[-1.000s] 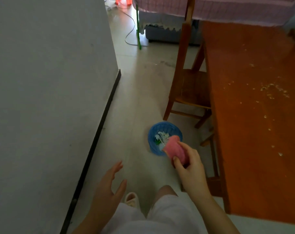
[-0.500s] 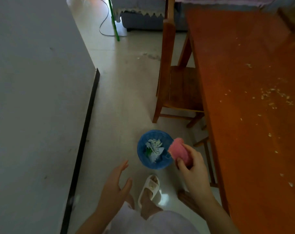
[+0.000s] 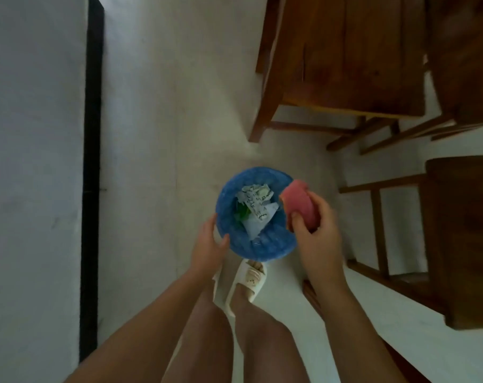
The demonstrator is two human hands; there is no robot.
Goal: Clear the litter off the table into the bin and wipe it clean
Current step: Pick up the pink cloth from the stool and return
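Right hand (image 3: 316, 236) fingers curled gripping pink cloth (image 3: 299, 204) above blue bin (image 3: 262, 246), left hand (image 3: 208, 244) relaxed beside rim

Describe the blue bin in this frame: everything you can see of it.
The blue bin is small and round, seen from straight above, with ribbed walls that look like plastic. It stands upright on the pale floor, just ahead of a white slipper. Inside lie crumpled paper scraps and something green. The left hand reaches its near-left rim; contact is unclear. The right hand holds a pink cloth over its right edge.
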